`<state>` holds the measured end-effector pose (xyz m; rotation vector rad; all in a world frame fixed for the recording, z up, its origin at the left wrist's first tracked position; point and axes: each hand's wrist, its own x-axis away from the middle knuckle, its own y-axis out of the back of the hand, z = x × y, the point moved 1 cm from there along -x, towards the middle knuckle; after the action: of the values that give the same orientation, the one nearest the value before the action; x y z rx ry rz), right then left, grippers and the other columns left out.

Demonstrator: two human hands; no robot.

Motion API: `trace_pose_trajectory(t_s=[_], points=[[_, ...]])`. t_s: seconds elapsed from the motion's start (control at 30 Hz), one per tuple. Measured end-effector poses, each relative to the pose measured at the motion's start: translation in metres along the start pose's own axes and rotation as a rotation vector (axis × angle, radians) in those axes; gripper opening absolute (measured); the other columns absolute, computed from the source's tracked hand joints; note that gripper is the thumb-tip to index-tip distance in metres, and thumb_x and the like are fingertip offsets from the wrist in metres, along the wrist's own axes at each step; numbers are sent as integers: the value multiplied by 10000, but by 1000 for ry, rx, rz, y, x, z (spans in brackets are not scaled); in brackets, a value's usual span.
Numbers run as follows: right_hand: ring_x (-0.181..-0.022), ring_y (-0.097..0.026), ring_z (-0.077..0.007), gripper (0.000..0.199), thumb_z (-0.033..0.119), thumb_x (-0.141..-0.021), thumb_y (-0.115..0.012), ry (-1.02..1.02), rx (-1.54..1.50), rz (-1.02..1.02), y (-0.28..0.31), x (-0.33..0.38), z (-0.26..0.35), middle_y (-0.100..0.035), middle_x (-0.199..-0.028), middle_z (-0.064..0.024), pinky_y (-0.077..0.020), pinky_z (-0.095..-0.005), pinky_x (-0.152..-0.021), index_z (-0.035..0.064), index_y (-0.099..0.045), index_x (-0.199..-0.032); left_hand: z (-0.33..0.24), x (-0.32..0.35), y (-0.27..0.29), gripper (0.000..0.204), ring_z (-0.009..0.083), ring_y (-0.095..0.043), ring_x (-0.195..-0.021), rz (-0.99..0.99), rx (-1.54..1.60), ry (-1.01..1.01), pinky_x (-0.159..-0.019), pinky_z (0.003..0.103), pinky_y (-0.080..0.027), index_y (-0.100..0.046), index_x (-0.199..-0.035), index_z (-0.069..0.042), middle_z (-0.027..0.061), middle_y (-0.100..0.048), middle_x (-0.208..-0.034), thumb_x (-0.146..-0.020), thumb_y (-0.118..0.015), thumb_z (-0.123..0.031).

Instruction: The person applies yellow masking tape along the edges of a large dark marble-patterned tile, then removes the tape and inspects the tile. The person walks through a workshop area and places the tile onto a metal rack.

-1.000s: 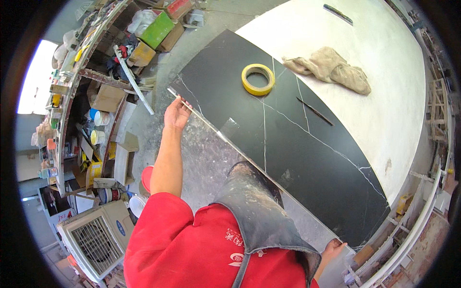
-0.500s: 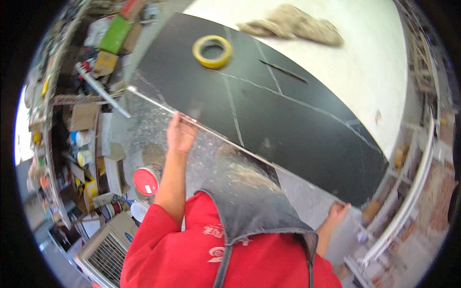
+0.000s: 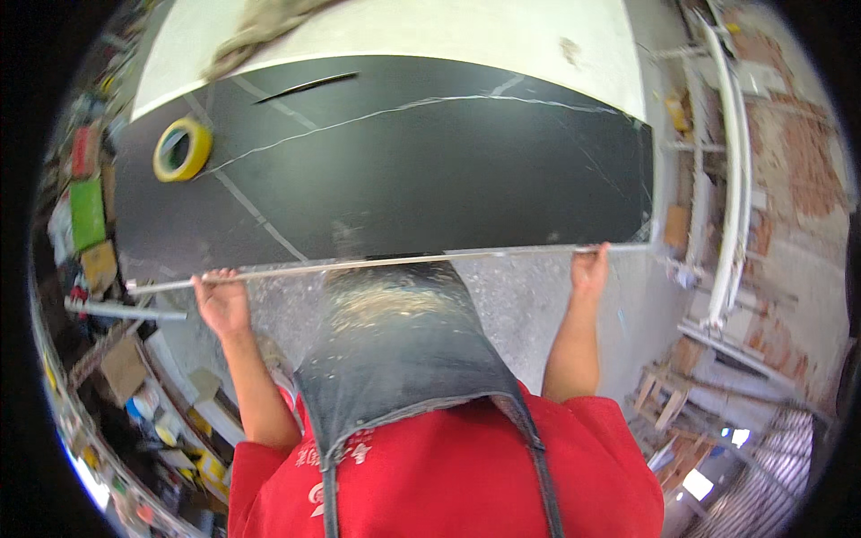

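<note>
Slab (image 3: 448,188) swung level in view | my left hand (image 3: 222,309), right hand (image 3: 588,271) grip its near edge (image 3: 502,254) | white lettering (image 3: 359,453) on red shirt (image 3: 475,480)

The black, white-veined slab (image 3: 430,179) lies flat, a long edge nearest the person.

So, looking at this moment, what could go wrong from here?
If the flat black slab with white veins were tilted, the yellow ring-shaped tape roll near its left end might slide. The thin, dark, pencil-like stick lying near the far edge could also roll off. The left hand and right hand have bare fingers at the slab's near edge, so any sharp spot there might nick them.
</note>
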<state>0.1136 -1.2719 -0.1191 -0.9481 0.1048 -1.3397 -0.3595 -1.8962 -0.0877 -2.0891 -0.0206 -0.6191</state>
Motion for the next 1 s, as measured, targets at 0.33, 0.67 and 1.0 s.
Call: trace_pose_trajectory(t_s=[0.33,0.67,1.0], points=[[-773,-607,-189,253,336,-977,-624,34,-6,-260,-53,23,-18,-614,-783,-13,-534,-384,-798,129,-598,-834,75,29,-36,420,259,-557,-818,2,-19,46,-902,444,-448,-615,-818,-78,81,-609,-811,-1037,-488,-413],[-840,-615,-230,174,258,-963,-656,-87,-75,-143,-60,42,-31,-605,-811,-25,-536,-440,-871,114,-587,-896,173,73,-84,315,253,-581,-919,-30,-48,71,-980,449,-451,-602,-858,-67,91,-619,-881,-1036,-520,-313],[-883,-657,-247,191,219,-1004,-584,-80,-18,17,-32,37,-29,-675,-903,-101,-547,-443,-895,56,-624,-914,175,84,-60,350,306,-616,-980,-137,-35,65,-968,494,-470,-587,-807,-86,136,-667,-946,-1041,-476,-321]])
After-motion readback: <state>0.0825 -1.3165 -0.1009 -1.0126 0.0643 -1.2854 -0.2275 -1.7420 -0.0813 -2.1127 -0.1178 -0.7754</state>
